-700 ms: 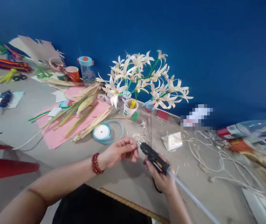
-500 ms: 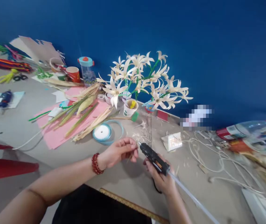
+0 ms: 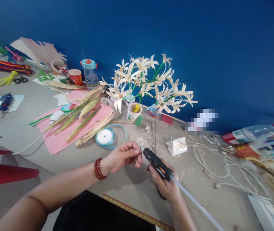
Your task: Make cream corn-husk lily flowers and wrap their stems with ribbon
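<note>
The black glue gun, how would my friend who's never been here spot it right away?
Find the blue wall, then the white flowers in front of it. Below them in the picture, the right hand holds the black glue gun, a long pale stick poking out its back. Unlike the blue glue gun lying at the far left, it is black and held.

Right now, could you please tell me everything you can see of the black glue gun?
The black glue gun looks plastic, with a pale, narrow nozzle and an orange patch on its body. A long translucent stick runs from its rear. It slants in the right grip, which hides much of its handle, nozzle pointing forward and left, close to the left grip. Whether the nozzle touches the thin strip held there is unclear.
</note>
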Available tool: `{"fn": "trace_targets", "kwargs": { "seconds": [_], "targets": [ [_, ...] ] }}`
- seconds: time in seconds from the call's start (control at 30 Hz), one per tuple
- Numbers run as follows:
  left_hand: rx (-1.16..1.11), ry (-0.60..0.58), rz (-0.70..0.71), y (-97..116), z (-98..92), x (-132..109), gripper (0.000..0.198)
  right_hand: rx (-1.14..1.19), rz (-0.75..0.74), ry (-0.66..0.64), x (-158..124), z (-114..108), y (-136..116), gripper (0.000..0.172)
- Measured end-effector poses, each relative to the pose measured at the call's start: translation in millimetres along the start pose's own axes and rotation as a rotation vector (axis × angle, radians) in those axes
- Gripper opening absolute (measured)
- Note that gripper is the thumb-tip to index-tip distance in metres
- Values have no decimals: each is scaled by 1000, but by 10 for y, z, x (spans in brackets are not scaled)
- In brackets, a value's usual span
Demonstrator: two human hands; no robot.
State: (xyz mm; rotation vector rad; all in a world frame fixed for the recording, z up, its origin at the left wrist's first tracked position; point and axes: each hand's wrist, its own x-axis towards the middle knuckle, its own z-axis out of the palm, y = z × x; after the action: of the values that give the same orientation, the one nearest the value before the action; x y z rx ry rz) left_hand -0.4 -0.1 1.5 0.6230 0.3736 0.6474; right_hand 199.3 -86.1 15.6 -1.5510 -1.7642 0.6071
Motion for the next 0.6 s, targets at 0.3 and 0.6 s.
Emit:
{"fn": "trace_targets", "kwargs": {
  "seconds": [0.3, 0.6],
  "targets": [
    [17, 7, 17, -9, -11, -4, 20, -13, -40, -9, 18, -21, -31, 16],
    [27, -9, 3, 4, -12, -9, 19, -56, -81, -10, 29, -35, -19, 15]
  ]
}}
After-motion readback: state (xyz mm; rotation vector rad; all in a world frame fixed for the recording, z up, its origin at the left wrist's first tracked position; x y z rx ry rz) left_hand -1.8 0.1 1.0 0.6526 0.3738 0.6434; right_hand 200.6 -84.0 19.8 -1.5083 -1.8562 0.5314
